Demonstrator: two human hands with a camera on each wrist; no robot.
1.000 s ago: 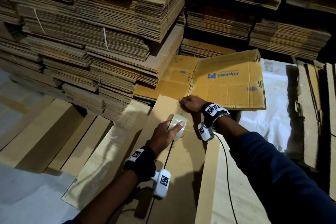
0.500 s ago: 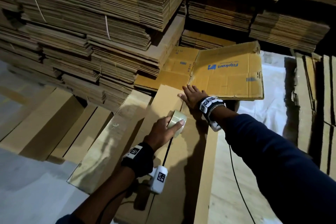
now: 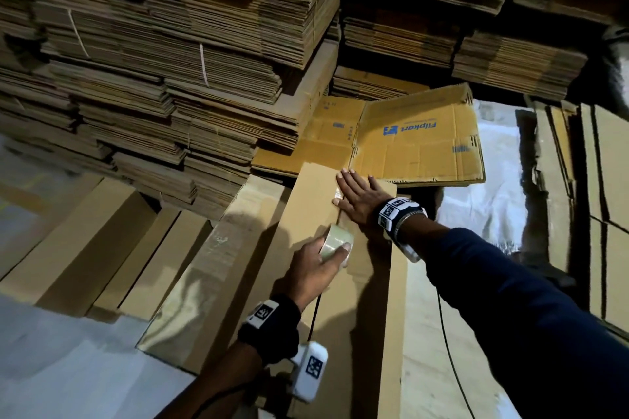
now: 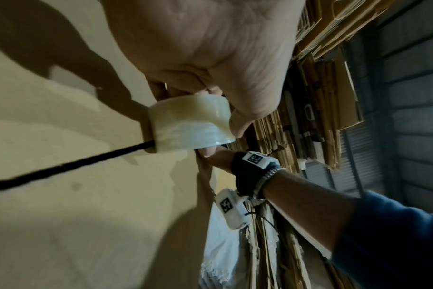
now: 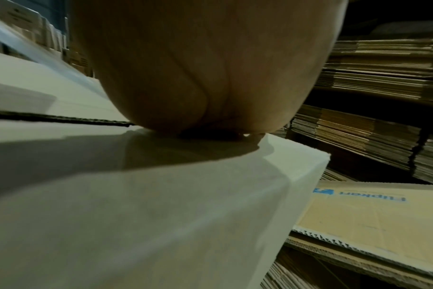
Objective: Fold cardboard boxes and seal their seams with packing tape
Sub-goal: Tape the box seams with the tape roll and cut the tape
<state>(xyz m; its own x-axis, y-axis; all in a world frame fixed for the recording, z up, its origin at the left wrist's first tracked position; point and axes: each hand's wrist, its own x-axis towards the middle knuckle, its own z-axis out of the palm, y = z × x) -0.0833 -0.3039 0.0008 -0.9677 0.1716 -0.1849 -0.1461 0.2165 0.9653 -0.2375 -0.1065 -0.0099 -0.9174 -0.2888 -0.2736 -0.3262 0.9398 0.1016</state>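
Observation:
A long brown cardboard box (image 3: 316,207) lies in front of me, its top seam (image 3: 315,313) a dark line down the middle. My left hand (image 3: 320,269) grips a roll of clear packing tape (image 3: 335,245) (image 4: 191,125) standing on the seam. A strip of tape runs from the roll toward the box's far end. My right hand (image 3: 357,197) lies flat with straight fingers on that far end, pressing the tape down. In the right wrist view only the palm (image 5: 210,68) on the box top (image 5: 161,195) shows; the fingers are hidden.
Tall stacks of flattened cardboard (image 3: 170,61) rise at the left and back. A flat printed carton (image 3: 418,139) lies just beyond the box. More long boxes (image 3: 85,241) lie at the left, upright sheets (image 3: 595,197) at the right, white sheeting (image 3: 490,187) between.
My right hand went from curled fingers at the box's far end to a flat palm pressing there. My left hand has stayed on the tape roll, close behind the right.

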